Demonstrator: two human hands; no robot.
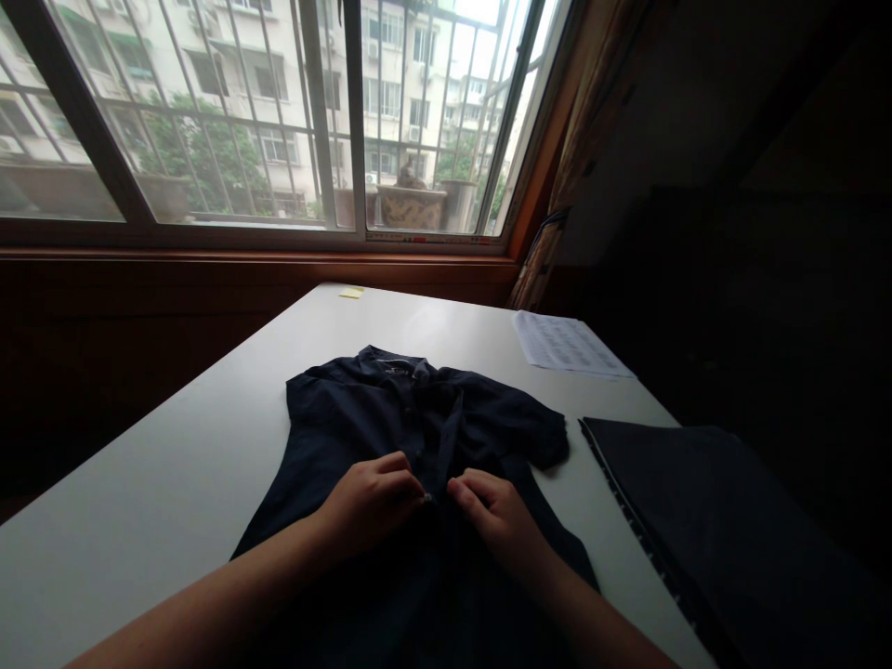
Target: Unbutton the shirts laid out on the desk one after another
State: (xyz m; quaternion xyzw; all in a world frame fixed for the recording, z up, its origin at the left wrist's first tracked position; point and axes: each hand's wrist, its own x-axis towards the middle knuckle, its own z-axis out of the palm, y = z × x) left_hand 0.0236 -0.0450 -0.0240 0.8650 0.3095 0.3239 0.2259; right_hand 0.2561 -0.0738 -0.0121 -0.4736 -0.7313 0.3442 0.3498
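Observation:
A dark navy short-sleeved shirt (348,418) lies front up on the white table, its collar toward the window. Down its middle runs the button placket, partly open near the top. My left hand (380,497) is closed with its fingertips pinching the placket edge at mid-chest. Just across from it, my right hand (491,506) pinches the other front edge of the shirt. A small gap separates the two hands. The right sleeve spreads out flat, while the left side looks tucked in. Shadow hides the shirt's lower part near me.
The white table (174,465) reaches to a barred window (418,121). Printed sheets (568,344) lie at the far right. A dark folded cloth or folder (703,502) with a spotted edge rests at the right. A yellow note (352,292) sits on the far edge.

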